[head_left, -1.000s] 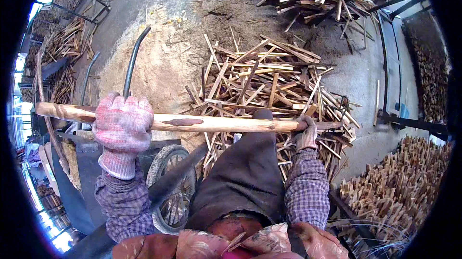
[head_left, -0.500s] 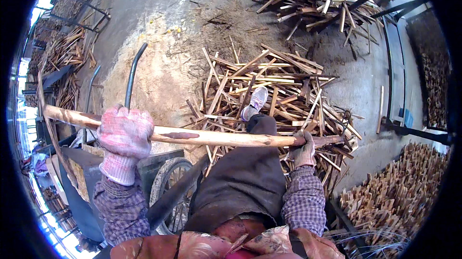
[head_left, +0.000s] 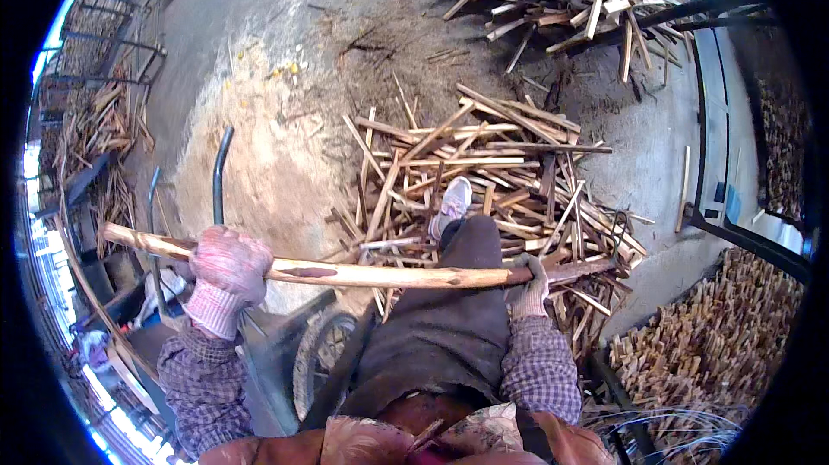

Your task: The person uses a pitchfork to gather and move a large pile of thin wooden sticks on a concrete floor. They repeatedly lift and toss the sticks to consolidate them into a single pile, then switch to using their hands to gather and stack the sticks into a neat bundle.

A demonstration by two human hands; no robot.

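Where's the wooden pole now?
In the head view, the pole runs left to right below centre, gripped by the left hand and right hand over the dark trousers.

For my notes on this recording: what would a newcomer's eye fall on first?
First, the long wooden pole, held crosswise by the gloved left grip and right grip. Mostly beyond it, right of centre, sprawls a heap of loose wood sticks, with a shoe showing against it. At the lower right stands a dense mass of upright sticks.
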